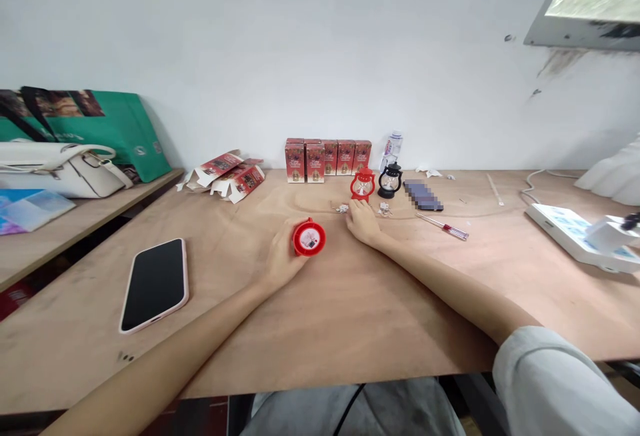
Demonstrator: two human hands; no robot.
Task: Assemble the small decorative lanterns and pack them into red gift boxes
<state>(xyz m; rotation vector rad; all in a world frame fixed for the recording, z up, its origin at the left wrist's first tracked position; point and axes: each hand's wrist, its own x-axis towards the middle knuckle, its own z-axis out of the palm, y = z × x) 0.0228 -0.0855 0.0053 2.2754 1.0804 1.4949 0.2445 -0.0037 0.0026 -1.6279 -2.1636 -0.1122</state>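
My left hand is wrapped round a red lantern, its round base turned up toward the camera with a pale disc in the middle. My right hand rests on the table just in front of a standing red lantern; its fingers are bent, and whatever they may hold is too small to make out. Small silvery pieces lie to the left of that hand, and more small pieces lie to its right. A black lantern stands beside the red one.
Red boxes and a bottle stand by the wall. Opened cartons and a phone lie left. Rightward are a blurred dark item, a screwdriver and a power strip. Bags sit far left.
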